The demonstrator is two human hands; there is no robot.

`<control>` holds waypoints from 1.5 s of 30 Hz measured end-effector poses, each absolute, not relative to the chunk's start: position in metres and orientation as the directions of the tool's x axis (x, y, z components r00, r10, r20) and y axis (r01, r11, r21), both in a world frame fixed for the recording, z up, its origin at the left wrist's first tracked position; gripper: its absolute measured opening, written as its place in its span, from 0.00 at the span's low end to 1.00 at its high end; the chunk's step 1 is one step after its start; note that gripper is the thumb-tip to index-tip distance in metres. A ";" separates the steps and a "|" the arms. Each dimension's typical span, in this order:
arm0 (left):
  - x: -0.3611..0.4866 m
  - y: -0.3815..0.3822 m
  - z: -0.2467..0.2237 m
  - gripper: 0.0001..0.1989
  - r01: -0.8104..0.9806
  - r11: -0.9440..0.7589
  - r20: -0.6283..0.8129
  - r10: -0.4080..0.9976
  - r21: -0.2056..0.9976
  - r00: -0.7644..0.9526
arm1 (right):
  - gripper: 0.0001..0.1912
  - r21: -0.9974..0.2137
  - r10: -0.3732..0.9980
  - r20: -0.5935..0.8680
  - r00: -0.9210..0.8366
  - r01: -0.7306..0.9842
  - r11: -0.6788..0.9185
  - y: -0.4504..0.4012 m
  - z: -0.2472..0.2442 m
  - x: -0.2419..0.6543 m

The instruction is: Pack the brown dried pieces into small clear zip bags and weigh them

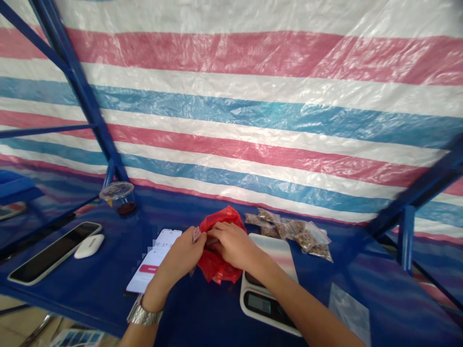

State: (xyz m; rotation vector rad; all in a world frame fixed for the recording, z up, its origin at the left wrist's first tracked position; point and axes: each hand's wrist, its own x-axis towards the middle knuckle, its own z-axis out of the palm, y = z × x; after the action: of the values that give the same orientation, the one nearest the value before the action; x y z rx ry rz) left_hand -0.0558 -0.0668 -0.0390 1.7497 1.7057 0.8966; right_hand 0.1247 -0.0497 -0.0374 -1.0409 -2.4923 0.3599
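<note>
A red plastic bag (220, 267) stands crumpled and open at the middle of the blue table. My left hand (186, 253), with a silver watch on its wrist, is at the bag's left side, its fingers pinched on a small clear bag (196, 234). My right hand (231, 243) reaches over the red bag's mouth with its fingers curled down into it; what they hold is hidden. Right of the red bag lies a white digital scale (271, 250), partly covered by my right forearm. Small clear bags of brown dried bits (306, 236) lie in a pile behind the scale.
A phone with a lit timer (155, 260) lies left of my left hand. Further left are a dark phone (54, 253), a white earbud case (89, 246) and a lidded plastic cup (125, 197). A flat clear bag (349, 311) lies front right. Blue metal posts and striped sheeting stand behind.
</note>
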 end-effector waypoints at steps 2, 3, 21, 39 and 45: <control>-0.059 -0.066 -0.040 0.13 0.573 -0.061 0.081 0.997 0.818 -0.010 | 0.20 -0.458 0.734 0.275 -0.621 0.587 0.668 -0.048 -0.035 0.128; -0.061 -0.066 -0.040 0.14 0.550 -0.056 0.072 0.997 0.833 -0.008 | 0.20 -0.494 0.740 0.276 -0.613 0.570 0.656 -0.047 -0.033 0.130; -0.015 -0.058 -0.008 0.06 0.527 -0.316 0.292 0.947 0.789 0.131 | 0.16 -0.648 0.744 0.504 -0.438 0.378 0.661 -0.059 0.059 0.191; -0.020 -0.053 -0.016 0.12 0.403 -0.356 0.403 0.915 0.843 -0.035 | 0.17 -0.438 0.698 0.635 -0.331 0.590 0.678 -0.061 0.041 0.169; -0.034 -0.051 -0.005 0.11 0.491 -0.321 0.398 0.916 0.810 -0.058 | 0.17 -0.397 0.716 0.389 -0.579 0.596 0.698 -0.057 0.011 0.157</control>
State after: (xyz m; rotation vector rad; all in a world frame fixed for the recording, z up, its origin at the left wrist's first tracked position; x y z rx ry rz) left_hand -0.0337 -0.0513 -0.0049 1.8015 1.4963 1.3478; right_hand 0.1568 -0.0567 0.0106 -1.0042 -2.3783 0.3022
